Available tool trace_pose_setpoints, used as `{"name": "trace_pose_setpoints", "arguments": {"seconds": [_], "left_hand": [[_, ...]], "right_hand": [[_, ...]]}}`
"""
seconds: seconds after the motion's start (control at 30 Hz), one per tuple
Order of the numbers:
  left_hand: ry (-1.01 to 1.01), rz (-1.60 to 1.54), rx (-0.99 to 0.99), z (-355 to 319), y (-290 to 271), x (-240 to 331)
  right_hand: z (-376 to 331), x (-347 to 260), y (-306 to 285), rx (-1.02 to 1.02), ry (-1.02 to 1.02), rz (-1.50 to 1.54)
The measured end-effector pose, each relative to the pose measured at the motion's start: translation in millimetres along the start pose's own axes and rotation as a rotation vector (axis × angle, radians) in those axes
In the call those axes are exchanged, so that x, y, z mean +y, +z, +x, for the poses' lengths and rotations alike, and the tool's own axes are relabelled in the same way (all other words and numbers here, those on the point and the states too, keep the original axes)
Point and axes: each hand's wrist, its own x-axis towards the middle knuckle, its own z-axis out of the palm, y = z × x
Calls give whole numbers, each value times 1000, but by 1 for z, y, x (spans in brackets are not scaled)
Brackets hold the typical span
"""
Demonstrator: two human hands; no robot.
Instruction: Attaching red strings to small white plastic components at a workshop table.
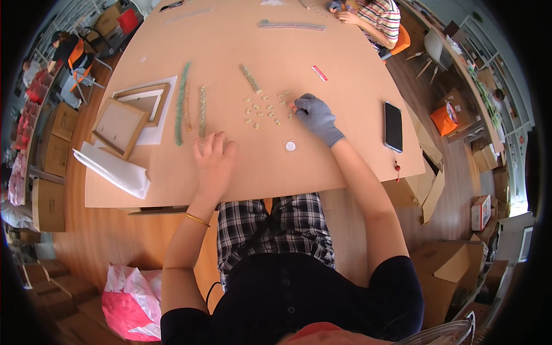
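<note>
My right hand [315, 118], in a grey dotted glove, is closed with its fingertips down at the right edge of a scatter of small gold-green pieces [265, 106]. Whatever it pinches is too small to make out. My bare left hand [215, 154] rests on the table with its fingers a little bent and apart, seemingly holding nothing. Just beyond its fingertips ends a gold-green bead-like strand [202, 109]. Left of that lie a thin brownish strand [187, 106] and a long green strand [181, 109]. A shorter strand [250, 78] points toward the scattered pieces.
Two wooden picture frames [123, 126] and a folded white sheet [115, 171] lie at left. A small square with a white disc [290, 146] sits near me. At right is a black phone [393, 126]. Another person [379, 23] works at the far right.
</note>
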Motion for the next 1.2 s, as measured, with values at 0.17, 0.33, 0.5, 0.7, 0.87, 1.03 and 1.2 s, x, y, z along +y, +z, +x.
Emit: {"name": "trace_pose_setpoints", "arguments": {"seconds": [0.17,0.33,0.5,0.7,0.87,1.03,1.2], "left_hand": [[-41,-36,54,-1,-3,-10],[-11,-137,130,0,-10,-10],[-21,-240,226,3,-9,-10],[-252,-428,351,-1,-23,-21],[-526,-632,558,-9,-29,-28],[-563,-534,229,-48,-37,-26],[-546,-336,-54,-48,-26,-6]], "right_hand": [[-9,0,-5,108,33,97],[-70,-55,-21,170,-213,7],[-115,-70,-15,205,-274,-186],[-120,-64,-11,187,-210,-155],[-121,-67,-11,176,-138,-114],[-120,-65,-10,126,-136,-137],[-114,-58,-8,118,-152,-47]]}}
